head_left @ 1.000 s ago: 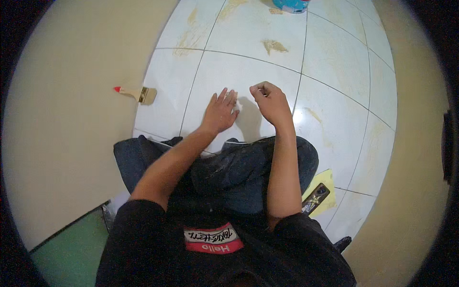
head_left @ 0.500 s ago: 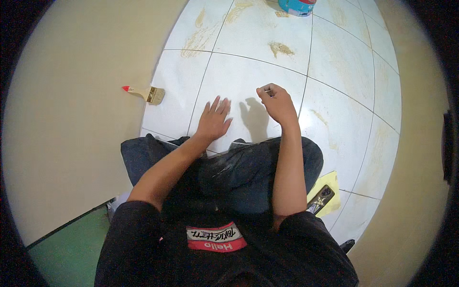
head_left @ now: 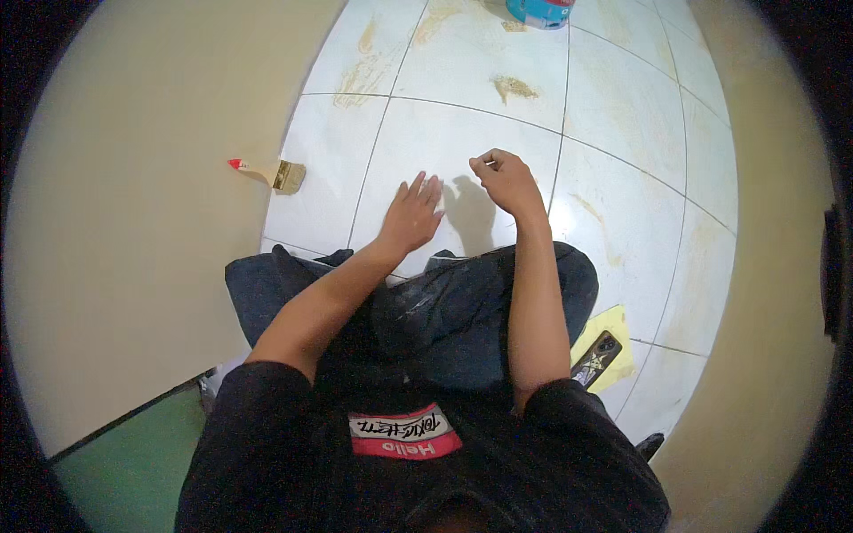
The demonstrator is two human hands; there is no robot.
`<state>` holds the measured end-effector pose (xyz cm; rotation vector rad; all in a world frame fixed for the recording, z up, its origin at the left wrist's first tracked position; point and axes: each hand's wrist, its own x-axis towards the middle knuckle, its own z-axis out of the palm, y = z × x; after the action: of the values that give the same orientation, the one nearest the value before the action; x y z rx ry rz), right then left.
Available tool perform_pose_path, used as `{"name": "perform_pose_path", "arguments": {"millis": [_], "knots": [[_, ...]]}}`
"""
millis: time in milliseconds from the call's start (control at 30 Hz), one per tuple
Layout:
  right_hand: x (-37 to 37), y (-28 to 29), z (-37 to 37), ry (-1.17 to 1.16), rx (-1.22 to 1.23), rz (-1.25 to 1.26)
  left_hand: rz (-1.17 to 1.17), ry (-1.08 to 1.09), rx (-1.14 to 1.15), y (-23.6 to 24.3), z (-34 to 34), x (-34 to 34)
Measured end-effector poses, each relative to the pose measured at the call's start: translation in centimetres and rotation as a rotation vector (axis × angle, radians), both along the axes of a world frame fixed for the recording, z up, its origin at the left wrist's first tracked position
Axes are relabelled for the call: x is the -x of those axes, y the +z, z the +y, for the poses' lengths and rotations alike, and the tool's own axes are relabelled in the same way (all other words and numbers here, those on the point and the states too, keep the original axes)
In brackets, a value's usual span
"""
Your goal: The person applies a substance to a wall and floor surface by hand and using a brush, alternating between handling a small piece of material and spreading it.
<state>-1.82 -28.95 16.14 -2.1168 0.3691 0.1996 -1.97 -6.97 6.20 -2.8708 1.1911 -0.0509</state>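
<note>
My left hand is spread palm-down over the white tiled floor, fingers stretched out and nothing in them. To its right, my right hand is raised above the tiles, its shadow falling beside it. The fingers of that hand are curled in a pinch, and whatever may be between them is too small to tell. A paintbrush with a pale handle, red tip and pale bristles lies to the left, its handle toward the beige wall.
A blue tub stands at the far side, partly cut off. Brownish stains mark several tiles. By my right knee, a dark phone rests on yellow paper. Beige walls rise on both sides; a green surface lies at lower left.
My left hand has slid right and slightly forward, closer to my right hand. The right hand keeps its pinch and has shifted slightly left. The view has moved a little.
</note>
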Motion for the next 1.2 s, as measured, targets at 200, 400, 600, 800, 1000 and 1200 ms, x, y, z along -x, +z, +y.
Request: {"name": "perform_pose_path", "arguments": {"millis": [200, 400, 600, 800, 1000, 1200], "knots": [[-0.8, -2.8, -0.8, 0.004, -0.027, -0.008, 0.034, 0.029, -0.029, -0.5, -0.2, 2.0], [-1.9, -4.1, -1.6, 0.01, -0.081, 0.021, 0.0, -0.084, -0.077, -0.8, 2.1, 4.3], [-2.9, -5.4, -2.5, 0.081, -0.023, 0.059, 0.027, 0.001, 0.005, -1.9, 1.4, 3.3], [-3.8, -9.0, -2.5, 0.148, 0.062, 0.065, 0.559, 0.537, 0.791, -3.1, 2.4, 0.4], [-2.3, -10.3, -4.2, 0.194, 0.142, 0.109, 1.087, 0.83, 1.387, -1.6, 3.4, -3.5], [-2.7, -9.4, -1.2, 0.247, 0.138, -0.08, 1.5, 0.639, 1.633, -4.2, 4.0, -2.4]]}}
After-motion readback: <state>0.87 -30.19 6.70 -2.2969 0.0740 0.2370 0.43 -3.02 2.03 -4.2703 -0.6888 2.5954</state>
